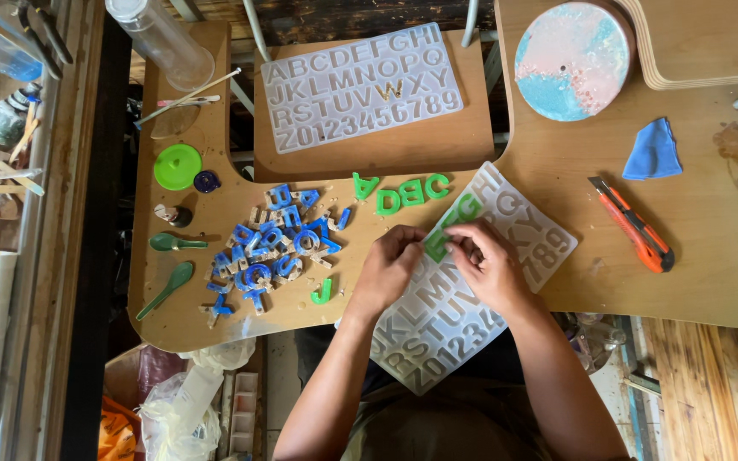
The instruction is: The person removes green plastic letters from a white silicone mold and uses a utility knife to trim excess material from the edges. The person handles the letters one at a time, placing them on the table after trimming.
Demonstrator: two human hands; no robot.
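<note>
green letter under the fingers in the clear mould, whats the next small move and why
Probably flex the clear mould and ease out that green letter: both the left hand and right hand pinch at it, and it looks partly seated. Four freed green letters lie in a row just above.

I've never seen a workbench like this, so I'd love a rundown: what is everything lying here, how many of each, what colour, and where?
Letter mould under the hands: one, clear, table front.
Second letter mould: one, clear, back board.
Green letters in a row: four, centre.
Green letter in the mould: at least one, by the fingers.
Loose green letter: one, left of the hands.
Blue letter pile: many, left centre.
Green lid: one, left.
Green spoons: two, left edge.
Utility knife: one, orange, right.
Blue cloth: one, right.
Round disc: one, pink and blue, back right.
Left hand: on the mould.
Right hand: on the mould.
</note>
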